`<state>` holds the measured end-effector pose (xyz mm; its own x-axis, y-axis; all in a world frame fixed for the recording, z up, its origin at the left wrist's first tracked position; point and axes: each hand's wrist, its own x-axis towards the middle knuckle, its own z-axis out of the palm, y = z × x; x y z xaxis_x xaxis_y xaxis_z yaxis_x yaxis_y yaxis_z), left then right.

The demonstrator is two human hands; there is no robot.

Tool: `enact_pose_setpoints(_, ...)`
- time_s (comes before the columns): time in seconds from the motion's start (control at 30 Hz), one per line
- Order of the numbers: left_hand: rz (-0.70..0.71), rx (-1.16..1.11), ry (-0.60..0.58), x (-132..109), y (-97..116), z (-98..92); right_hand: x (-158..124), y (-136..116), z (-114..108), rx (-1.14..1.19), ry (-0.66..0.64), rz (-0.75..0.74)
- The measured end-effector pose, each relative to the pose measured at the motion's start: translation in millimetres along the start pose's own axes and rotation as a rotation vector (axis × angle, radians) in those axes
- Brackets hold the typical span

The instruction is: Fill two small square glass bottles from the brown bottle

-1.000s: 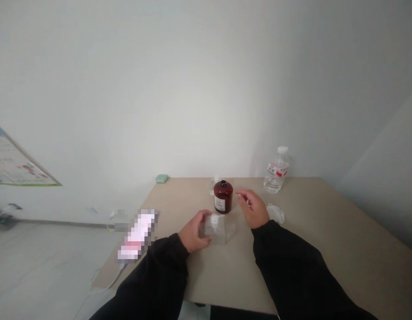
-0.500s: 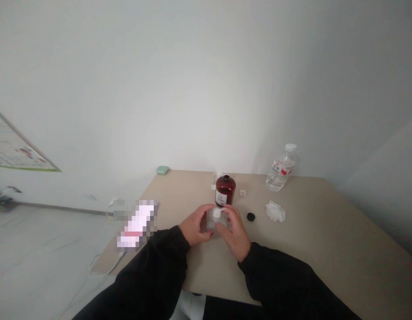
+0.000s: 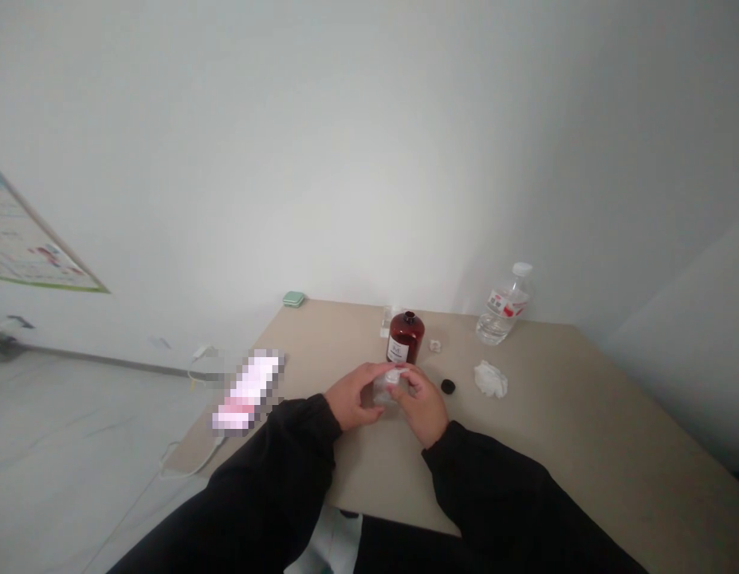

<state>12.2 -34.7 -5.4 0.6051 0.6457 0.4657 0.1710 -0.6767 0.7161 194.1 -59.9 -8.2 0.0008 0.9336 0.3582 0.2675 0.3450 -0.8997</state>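
I had the small clear bottle (image 3: pixel 383 390) between both hands, toward the near side of the table (image 3: pixel 524 454) and a little right of the middle of my view. The relation that mattered most to me was how the white cap (image 3: pixel 393 375) sat on it: uppermost, facing up toward my camera, directly between the two sets of fingers. I judged the bottle's axis to be roughly upright, though the fingers covered too much to be sure, and I couldn't tell whether its base rested on the table or was lifted.

My left hand (image 3: pixel 355 399) was curled around the bottle's left side, thumb on the near side and fingers along the far side, holding the body. My right hand (image 3: pixel 424 405) came in from the right with thumb and fingertips bent together around the cap, so it was the nearer of the two to that part; I read it as a pinch, though the contact itself was small and blurred. Both forearms slanted inward from the near edge, in black sleeves (image 3: pixel 249 478).

Just beyond the fingers on the far side stood the brown bottle (image 3: pixel 406 339), upright with a bare neck. A black cap (image 3: pixel 448 387) lay just right of my right hand, with a crumpled tissue (image 3: pixel 490 379) farther right.
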Motion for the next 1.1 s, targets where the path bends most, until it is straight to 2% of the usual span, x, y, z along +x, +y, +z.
enact_pose_setpoints(0.17,-0.008,-0.004,0.007,-0.3,0.2,0.6,-0.4,0.4,-5.5,0.0,-0.095,-0.057)
enact_pose_setpoints(0.33,0.014,0.004,0.015,-0.5,2.4,1.2,-0.7,1.6,-0.1,-0.001,-0.049,-0.091)
enact_pose_setpoints(0.47,0.016,-0.001,0.017,0.7,4.9,0.2,-1.3,0.2,2.7,0.008,-0.018,-0.017)
enact_pose_setpoints(0.7,0.008,-0.005,0.012,-0.1,3.3,-0.6,-2.4,3.7,-7.2,0.117,-0.015,0.074)
enact_pose_setpoints(0.8,0.006,-0.002,0.015,-0.5,2.9,-0.3,-1.7,5.9,-7.3,0.134,-0.005,0.072)
enact_pose_setpoints(0.97,0.008,-0.006,0.006,0.1,4.1,-0.6,-1.8,2.6,-4.2,0.025,0.012,0.073)
enact_pose_setpoints(1.1,-0.016,-0.005,0.002,0.2,4.4,-0.5,-2.2,4.1,-6.3,0.076,-0.008,0.059)
